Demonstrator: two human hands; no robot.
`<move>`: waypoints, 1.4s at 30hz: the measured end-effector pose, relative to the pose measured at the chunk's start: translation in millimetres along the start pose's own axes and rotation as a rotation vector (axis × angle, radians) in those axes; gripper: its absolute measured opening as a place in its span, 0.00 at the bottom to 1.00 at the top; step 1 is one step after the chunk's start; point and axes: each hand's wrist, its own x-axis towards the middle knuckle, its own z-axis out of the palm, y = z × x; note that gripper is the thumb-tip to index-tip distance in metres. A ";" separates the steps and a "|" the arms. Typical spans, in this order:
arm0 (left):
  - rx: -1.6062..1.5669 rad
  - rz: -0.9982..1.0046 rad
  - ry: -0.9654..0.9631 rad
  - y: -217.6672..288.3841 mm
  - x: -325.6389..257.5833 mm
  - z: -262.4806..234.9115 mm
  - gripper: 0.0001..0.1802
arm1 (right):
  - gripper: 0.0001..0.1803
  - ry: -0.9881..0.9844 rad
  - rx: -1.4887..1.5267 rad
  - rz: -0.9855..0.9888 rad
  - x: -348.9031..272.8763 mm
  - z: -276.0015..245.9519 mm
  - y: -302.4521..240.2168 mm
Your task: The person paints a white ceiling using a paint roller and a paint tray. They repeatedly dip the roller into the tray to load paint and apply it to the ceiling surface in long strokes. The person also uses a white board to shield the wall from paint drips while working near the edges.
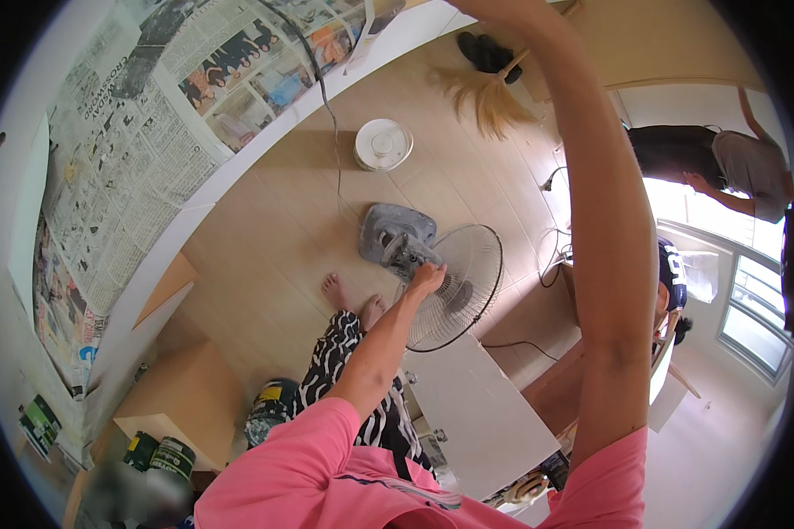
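A grey pedestal-style fan (pixel 400 251) with a round wire guard stands low on the floor in front of my feet. My left hand (pixel 429 278) is closed round the grey housing behind the guard, and its fingers are partly hidden. My right arm stretches far up across the view. At the upper edge only part of my right hand (pixel 483 7) shows; its fingers are cut off, so I cannot see what it touches. Close to that arm a straw broom (pixel 490 101) lies with its bristles spread, beside dark footwear (pixel 485 55).
A white lidded bucket (pixel 384 145) stands beyond the fan. Newspaper (pixel 141 123) covers the surface at left, with a dark cable (pixel 322 88) hanging off it. A white cabinet panel (pixel 481 414), paint cans (pixel 172 458) and a cardboard-coloured box (pixel 190 401) are near me. Another person (pixel 745 167) stands at right.
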 end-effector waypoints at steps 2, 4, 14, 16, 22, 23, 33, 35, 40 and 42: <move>-0.021 0.058 0.019 8.2 -0.5 -1.5 0.28 | 0.39 0.012 -0.026 0.019 -1.1 -0.5 0.0; 0.003 0.091 -0.002 17.6 0.0 0.1 0.29 | 0.39 0.039 0.010 -0.037 -1.8 -1.5 0.8; -0.021 0.012 -0.194 49.2 26.4 16.4 0.31 | 0.38 0.041 -0.036 -0.057 2.5 8.8 12.5; -0.119 0.059 -0.137 47.6 34.0 12.5 0.32 | 0.38 0.031 0.002 -0.051 -1.7 9.3 16.0; -0.081 0.154 0.039 58.8 49.8 1.4 0.35 | 0.33 0.001 0.065 -0.009 -7.1 11.1 10.1; 0.032 0.207 0.106 63.7 47.2 4.6 0.38 | 0.32 0.041 0.092 -0.023 -8.1 12.3 9.5; -0.005 0.291 0.318 38.4 -35.4 -76.7 0.28 | 0.23 0.074 0.164 -0.034 -34.3 14.2 -6.7; -0.068 0.347 0.381 12.6 -81.9 -117.6 0.20 | 0.22 0.079 0.175 0.001 -51.3 7.1 -18.9; -0.062 0.359 0.418 -47.4 -235.5 -232.8 0.13 | 0.22 0.046 0.232 0.055 -74.1 -18.4 -31.3; -0.179 0.394 0.454 -60.9 -300.0 -268.4 0.11 | 0.23 0.073 0.290 0.009 -72.3 -17.0 -28.6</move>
